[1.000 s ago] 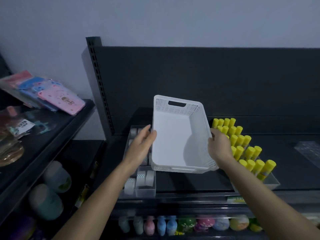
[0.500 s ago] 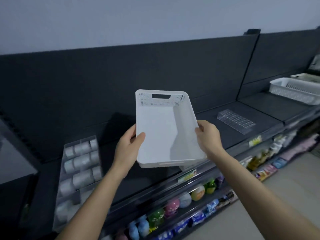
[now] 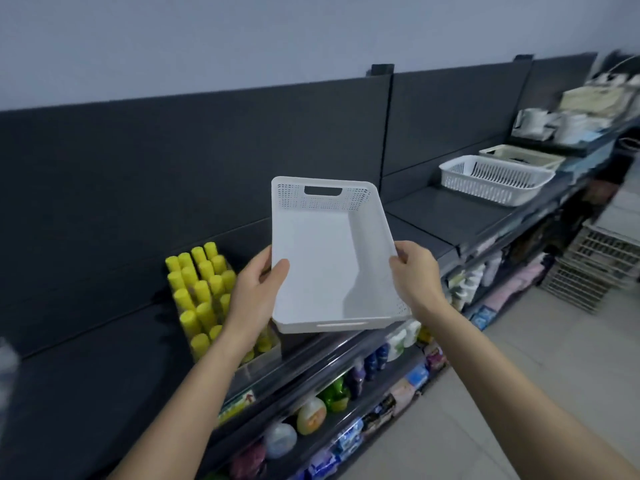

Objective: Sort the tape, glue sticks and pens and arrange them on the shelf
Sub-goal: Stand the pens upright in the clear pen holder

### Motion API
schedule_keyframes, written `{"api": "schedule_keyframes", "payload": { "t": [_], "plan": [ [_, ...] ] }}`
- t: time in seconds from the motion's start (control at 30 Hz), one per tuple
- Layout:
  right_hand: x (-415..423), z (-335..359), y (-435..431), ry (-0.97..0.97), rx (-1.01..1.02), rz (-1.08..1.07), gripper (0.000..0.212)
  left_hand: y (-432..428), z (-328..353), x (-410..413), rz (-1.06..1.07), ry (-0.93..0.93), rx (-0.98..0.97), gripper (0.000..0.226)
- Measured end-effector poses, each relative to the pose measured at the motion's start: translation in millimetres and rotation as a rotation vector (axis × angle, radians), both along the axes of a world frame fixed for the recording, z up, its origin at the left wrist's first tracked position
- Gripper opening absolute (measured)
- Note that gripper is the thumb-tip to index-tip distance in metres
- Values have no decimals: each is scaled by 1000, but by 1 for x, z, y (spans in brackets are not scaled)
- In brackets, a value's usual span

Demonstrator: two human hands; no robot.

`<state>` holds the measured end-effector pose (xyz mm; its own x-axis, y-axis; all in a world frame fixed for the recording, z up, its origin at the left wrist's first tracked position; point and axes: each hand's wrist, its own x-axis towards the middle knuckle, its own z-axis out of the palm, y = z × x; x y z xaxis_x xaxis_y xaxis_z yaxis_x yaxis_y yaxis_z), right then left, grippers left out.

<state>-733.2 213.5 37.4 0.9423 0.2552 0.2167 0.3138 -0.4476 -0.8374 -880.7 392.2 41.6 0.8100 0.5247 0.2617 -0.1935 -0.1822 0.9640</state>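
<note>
An empty white plastic basket [image 3: 329, 258] with perforated walls and a slot handle is held in the air in front of the dark shelf [image 3: 460, 216]. My left hand [image 3: 256, 289] grips its left rim, thumb inside the wall. My right hand [image 3: 417, 271] grips its right rim. To the left, several glue sticks with yellow caps [image 3: 202, 289] stand upright in a clear tray on the shelf, partly hidden behind my left wrist. No tape or pens are in view.
Further right on the shelf sit a white slotted basket [image 3: 495, 178] and a beige tray [image 3: 523, 157]. Lower shelves hold bottles and packets [image 3: 311, 414]. Stacked crates [image 3: 595, 265] stand on the tiled floor at right.
The view has swung further right along the shelf. The tape tray has left the view; the glue sticks are now at left. Both hands still hold the basket.
</note>
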Motion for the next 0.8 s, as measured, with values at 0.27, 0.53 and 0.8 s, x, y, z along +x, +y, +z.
{"api": "schedule_keyframes", "payload": {
  "t": [0.27, 0.53, 0.8],
  "plan": [
    [98, -24, -107, 59, 0, -147, 23, -85, -14, 120, -103, 110, -7, 31],
    [199, -39, -173, 97, 8, -293, 20, -141, -21, 244, -217, 140, -38, 32],
    [339, -25, -209, 90, -52, -363, 16, -174, -18, 399, -264, 137, -74, 36]
  ]
}}
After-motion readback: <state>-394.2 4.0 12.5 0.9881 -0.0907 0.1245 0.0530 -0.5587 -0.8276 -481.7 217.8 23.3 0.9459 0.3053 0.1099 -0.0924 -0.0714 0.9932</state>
